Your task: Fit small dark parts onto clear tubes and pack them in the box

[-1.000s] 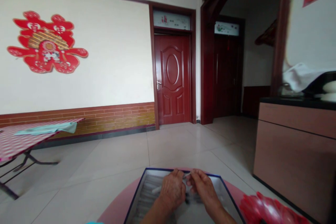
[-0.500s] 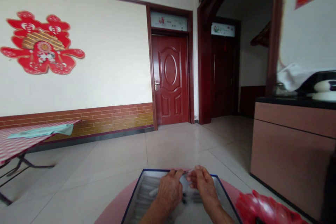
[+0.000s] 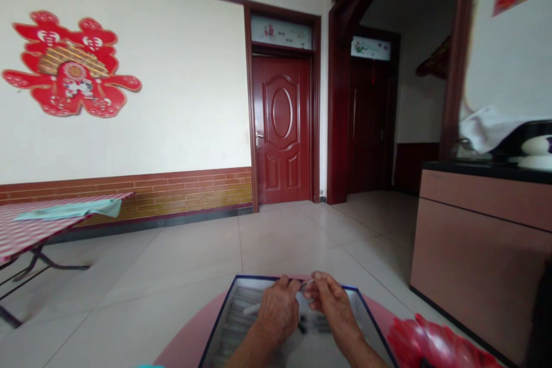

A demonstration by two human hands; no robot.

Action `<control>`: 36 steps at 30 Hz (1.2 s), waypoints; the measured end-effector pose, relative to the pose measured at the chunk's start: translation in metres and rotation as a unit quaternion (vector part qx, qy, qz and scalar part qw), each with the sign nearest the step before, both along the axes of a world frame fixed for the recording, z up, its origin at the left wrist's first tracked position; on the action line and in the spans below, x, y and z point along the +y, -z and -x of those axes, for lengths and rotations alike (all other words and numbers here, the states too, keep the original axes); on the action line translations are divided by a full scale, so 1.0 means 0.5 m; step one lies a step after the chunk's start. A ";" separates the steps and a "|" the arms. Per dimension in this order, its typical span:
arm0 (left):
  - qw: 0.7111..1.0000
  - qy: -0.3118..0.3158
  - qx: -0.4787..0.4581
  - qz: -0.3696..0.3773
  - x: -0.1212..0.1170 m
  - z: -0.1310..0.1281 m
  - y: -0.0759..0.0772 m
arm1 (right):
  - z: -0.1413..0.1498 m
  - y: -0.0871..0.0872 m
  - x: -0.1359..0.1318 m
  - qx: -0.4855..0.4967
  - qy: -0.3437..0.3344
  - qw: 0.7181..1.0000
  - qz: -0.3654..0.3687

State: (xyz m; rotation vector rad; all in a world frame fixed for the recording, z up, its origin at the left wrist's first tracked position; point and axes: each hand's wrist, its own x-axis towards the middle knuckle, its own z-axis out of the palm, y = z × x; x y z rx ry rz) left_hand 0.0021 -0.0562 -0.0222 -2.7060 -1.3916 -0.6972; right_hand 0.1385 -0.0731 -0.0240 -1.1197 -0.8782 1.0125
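My left hand (image 3: 278, 310) is closed over a shallow box, wrapped round a slim white tube-like piece (image 3: 250, 310) whose rounded end pokes out on its left. Close beside it, my right hand (image 3: 331, 303) pinches a small thin whitish piece (image 3: 307, 283) between thumb and fingers. Whether these two are parts of one item I cannot tell. The blue-rimmed box (image 3: 383, 330) has pale, clear-wrapped long pieces (image 3: 236, 325) lined up along its left side. Small dark items, blurred, lie in it below my hands.
The box rests on a round pink surface (image 3: 183, 336). A shiny red plastic bag (image 3: 435, 342) lies at the right. A brown cabinet (image 3: 478, 241) stands beyond it. At the left is a folding table with a checked cloth (image 3: 26, 236). A red door (image 3: 282, 126) is ahead.
The view shifts slightly with the head. Both hands stay close together over the box, with only small finger movements; the right fingertips shift a little against the thin piece.
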 end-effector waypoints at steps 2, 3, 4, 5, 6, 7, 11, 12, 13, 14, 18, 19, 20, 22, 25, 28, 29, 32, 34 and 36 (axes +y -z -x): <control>1.000 0.003 0.000 -0.005 -0.002 -0.001 0.000 | 0.000 0.001 -0.001 -0.007 0.000 1.000 0.002; 1.000 0.002 -0.002 -0.010 -0.003 -0.002 0.001 | -0.001 0.002 -0.001 -0.013 -0.002 1.000 0.005; 1.000 -0.002 -0.004 -0.016 -0.004 -0.003 0.001 | -0.002 0.003 -0.001 -0.019 -0.004 1.000 0.009; 1.000 -0.006 -0.006 -0.022 -0.005 -0.004 0.002 | -0.003 0.005 0.000 -0.026 -0.006 1.000 0.011; 0.999 -0.008 -0.009 -0.029 -0.006 -0.005 0.002 | -0.004 0.006 0.000 -0.032 -0.008 0.999 0.012; 0.999 -0.008 -0.013 -0.037 -0.007 -0.007 0.002 | -0.005 0.006 0.000 -0.037 -0.009 0.999 0.010; 0.998 -0.003 -0.027 -0.065 -0.010 -0.012 0.003 | -0.007 0.005 -0.002 -0.054 -0.003 0.999 -0.007; 0.997 -0.006 -0.028 -0.069 -0.009 -0.013 0.003 | -0.007 0.005 -0.003 -0.058 -0.001 0.998 -0.006; 0.997 -0.010 -0.028 -0.071 -0.009 -0.014 0.004 | -0.007 0.005 -0.002 -0.062 0.002 0.998 -0.003; 0.997 -0.015 -0.027 -0.072 -0.009 -0.014 0.005 | -0.007 0.007 -0.001 -0.065 0.002 0.998 -0.001; 0.997 -0.018 -0.015 -0.071 -0.010 -0.009 0.004 | -0.011 0.018 0.007 -0.103 0.006 0.995 0.000; 0.997 -0.015 -0.010 -0.071 -0.009 -0.007 0.003 | -0.013 0.021 0.009 -0.133 0.023 0.991 -0.014; 0.997 -0.011 -0.005 -0.070 -0.009 -0.005 0.001 | -0.015 0.023 0.010 -0.174 0.044 0.983 -0.041; 0.998 -0.007 0.002 -0.069 -0.006 -0.001 -0.001 | -0.020 0.024 0.009 -0.282 0.065 0.949 -0.128; 0.998 0.001 0.002 -0.061 0.000 0.005 0.000 | -0.026 0.023 0.001 -0.431 0.017 0.871 -0.235; 0.998 0.016 -0.001 -0.055 0.007 0.009 0.005 | -0.028 0.024 -0.003 -0.497 -0.014 0.829 -0.255; 0.998 0.021 -0.003 -0.055 0.009 0.010 0.006 | -0.028 0.026 -0.002 -0.502 -0.007 0.827 -0.254; 0.997 0.029 -0.025 -0.061 0.012 0.012 0.007 | -0.027 0.039 0.009 -0.474 0.053 0.849 -0.229; 0.995 0.041 -0.048 -0.072 0.012 0.012 0.004 | -0.027 0.050 0.017 -0.431 0.086 0.878 -0.190; 0.992 0.059 -0.075 -0.085 0.008 0.010 -0.002 | -0.024 0.056 0.021 -0.387 0.076 0.906 -0.151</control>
